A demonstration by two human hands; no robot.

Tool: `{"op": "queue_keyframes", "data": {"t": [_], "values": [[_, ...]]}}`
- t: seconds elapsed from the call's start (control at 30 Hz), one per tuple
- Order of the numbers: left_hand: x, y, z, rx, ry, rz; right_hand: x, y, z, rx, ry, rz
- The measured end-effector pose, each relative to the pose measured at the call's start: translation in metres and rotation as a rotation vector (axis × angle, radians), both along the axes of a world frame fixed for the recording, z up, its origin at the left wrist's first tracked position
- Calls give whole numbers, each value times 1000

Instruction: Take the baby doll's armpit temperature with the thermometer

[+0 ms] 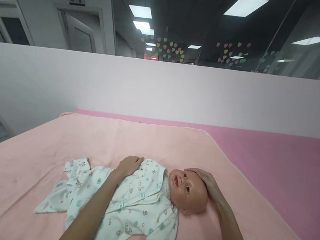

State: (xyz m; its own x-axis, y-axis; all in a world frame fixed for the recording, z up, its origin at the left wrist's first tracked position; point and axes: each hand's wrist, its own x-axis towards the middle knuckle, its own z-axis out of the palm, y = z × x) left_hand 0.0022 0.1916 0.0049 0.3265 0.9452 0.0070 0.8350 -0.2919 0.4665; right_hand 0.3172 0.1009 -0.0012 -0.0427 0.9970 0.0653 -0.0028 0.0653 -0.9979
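Note:
A baby doll (186, 190) lies on its back with its head toward the right. It wears a white romper (140, 208) printed with small green and pink figures and closed by snaps down the front. My left hand (129, 166) rests on the far side of the doll's torso, fingers laid out over the cloth; its fingertips are partly hidden. Against the crown of the doll's head lies my right hand (207, 182), its fingers stretched along the far side. The romper's legs spread out flat on the left, and my left forearm covers part of them.
Under the doll is a peach blanket (160, 141) over a pink surface (285, 173). A low white wall (163, 90) runs along the back. Beyond it are dark glass with heart stickers (171, 50) and a partly opened door (79, 35).

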Motion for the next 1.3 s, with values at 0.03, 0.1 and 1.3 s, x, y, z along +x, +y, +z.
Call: {"op": "queue_keyframes", "data": {"t": [0.03, 0.1, 1.3], "values": [[0, -1, 0, -2, -5, 3, -1, 0, 0, -2, -5, -12], [0, -2, 1, -5, -10, 8, -3, 1, 0, 8, 25, -75], [-1, -4, 2, 9, -37, -3, 4, 4, -11, 60, 193, -178]]}}
